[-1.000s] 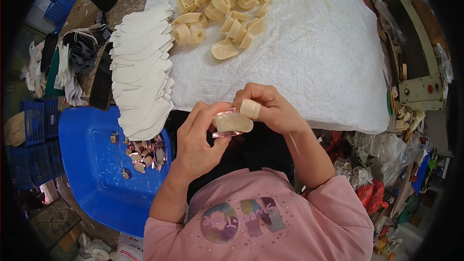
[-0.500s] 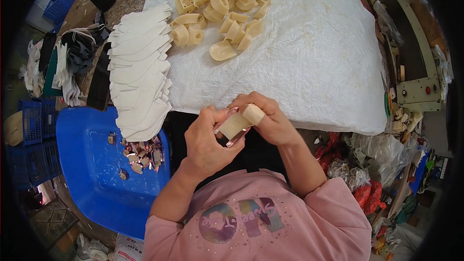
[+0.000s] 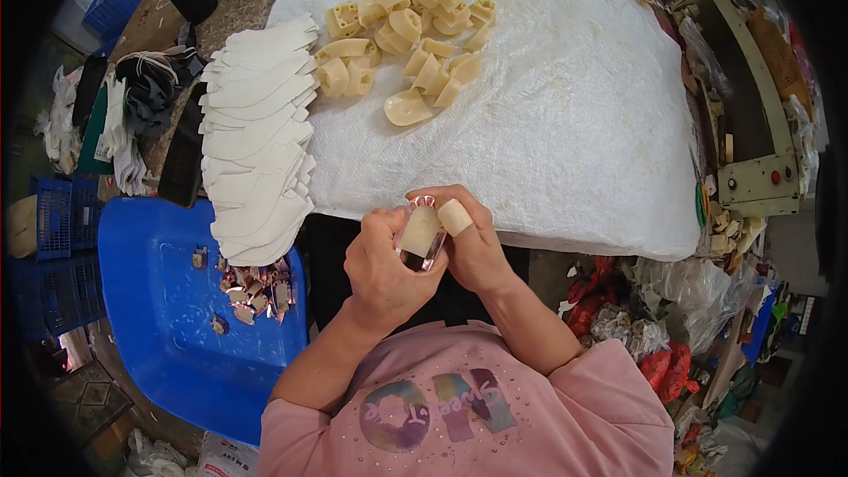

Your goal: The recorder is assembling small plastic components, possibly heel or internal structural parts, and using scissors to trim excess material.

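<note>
Both my hands meet in front of my chest, at the near edge of a table covered with a white woven sheet (image 3: pixel 565 115). My left hand (image 3: pixel 382 258) and my right hand (image 3: pixel 468 243) together grip a small cream-coloured block with a shiny metal shell (image 3: pixel 420 234) around it. A tan tape wrap covers one right fingertip. A pile of cream plastic blocks (image 3: pixel 408 31) lies on the far part of the sheet. A fanned stack of white curved pieces (image 3: pixel 256 141) lies along the sheet's left edge.
A blue plastic tub (image 3: pixel 168 309) at my left holds several small shiny metal pieces (image 3: pixel 256 287). Blue crates (image 3: pixel 53 247) and cloth bundles stand further left. A cream-coloured machine (image 3: pixel 751 115) and crumpled plastic bags (image 3: pixel 671 318) are on the right.
The block has turned from lying flat between my fingers to standing more on end, with the metal shell showing. My hands stayed together in about the same place.
</note>
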Available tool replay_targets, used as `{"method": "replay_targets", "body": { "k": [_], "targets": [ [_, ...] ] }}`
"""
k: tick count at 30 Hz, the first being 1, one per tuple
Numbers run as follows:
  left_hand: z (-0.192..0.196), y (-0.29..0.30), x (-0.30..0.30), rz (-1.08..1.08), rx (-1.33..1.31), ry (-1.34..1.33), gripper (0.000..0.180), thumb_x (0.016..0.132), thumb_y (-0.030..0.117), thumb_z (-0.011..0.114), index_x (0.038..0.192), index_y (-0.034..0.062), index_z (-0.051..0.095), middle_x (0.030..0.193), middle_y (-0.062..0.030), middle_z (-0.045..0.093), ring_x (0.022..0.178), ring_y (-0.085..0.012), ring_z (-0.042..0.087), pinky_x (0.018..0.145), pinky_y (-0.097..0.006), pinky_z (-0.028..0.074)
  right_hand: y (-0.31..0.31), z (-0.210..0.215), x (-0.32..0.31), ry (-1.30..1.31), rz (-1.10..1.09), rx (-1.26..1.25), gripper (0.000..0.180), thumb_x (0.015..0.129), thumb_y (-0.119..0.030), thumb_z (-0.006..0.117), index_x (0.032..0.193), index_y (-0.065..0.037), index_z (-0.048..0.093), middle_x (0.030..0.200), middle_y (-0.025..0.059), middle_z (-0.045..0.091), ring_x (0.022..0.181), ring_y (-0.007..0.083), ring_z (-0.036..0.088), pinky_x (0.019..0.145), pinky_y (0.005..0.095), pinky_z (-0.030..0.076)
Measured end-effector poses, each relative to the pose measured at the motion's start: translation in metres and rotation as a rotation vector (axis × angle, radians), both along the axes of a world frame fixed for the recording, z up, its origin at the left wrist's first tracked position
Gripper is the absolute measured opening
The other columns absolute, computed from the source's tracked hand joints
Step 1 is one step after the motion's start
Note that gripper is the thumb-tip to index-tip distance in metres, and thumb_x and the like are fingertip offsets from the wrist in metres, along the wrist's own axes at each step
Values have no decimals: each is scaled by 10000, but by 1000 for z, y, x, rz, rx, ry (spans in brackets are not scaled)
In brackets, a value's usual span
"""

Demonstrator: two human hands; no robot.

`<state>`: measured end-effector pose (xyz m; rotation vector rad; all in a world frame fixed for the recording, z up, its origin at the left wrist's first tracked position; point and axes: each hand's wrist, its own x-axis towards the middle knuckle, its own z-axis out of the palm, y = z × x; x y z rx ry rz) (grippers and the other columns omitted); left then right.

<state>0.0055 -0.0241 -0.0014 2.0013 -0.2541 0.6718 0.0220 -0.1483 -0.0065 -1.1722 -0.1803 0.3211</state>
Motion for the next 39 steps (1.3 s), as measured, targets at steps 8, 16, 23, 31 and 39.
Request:
{"method": "replay_targets", "body": {
  "k": [8, 16, 23, 31, 39],
  "targets": [
    [-1, 10, 5, 19, -34, 112, 458, 608, 56, 789, 949, -5, 491, 753, -135, 586, 633, -257, 625, 584, -304, 506, 4, 2, 4, -12, -138, -228, 317, 975, -244, 412, 1106, 9, 551, 898, 51, 596, 849, 132, 549, 767, 281, 450],
    [-8, 23, -4, 20, -217, 184, 443, 640, 23, 766, 975, -8, 477, 811, -136, 610, 699, -157, 612, 631, -272, 495, 4, 105, -6, -627, 103, 209, 266, 893, -290, 586, 803, -48, 520, 553, 18, 377, 517, 191, 397, 560, 356, 373],
    [-12, 36, -7, 26, -331, 162, 423, 657, 18, 743, 979, -8, 470, 851, -97, 573, 733, -132, 555, 672, -263, 456, 75, 158, -23, -950, -331, 536, 150, 882, -221, 608, 889, -78, 653, 528, -3, 390, 406, 123, 365, 398, 279, 347],
    [-20, 65, -30, 29, -280, 181, 397, 675, 6, 703, 983, -10, 453, 863, -95, 545, 757, -137, 535, 684, -257, 438, 71, 171, -28, -778, -62, 738, 156, 793, -118, 659, 652, -53, 636, 477, 10, 348, 420, 132, 306, 426, 286, 211],
    [-42, 110, -68, 231, -233, 204, 402, 708, 17, 664, 1043, -23, 445, 928, -99, 531, 830, -161, 527, 784, -294, 432, 91, 195, -45, -448, -347, 804, 306, 700, -203, 719, 489, -41, 568, 466, 33, 383, 494, 158, 352, 491, 300, 269]
  ]
}}
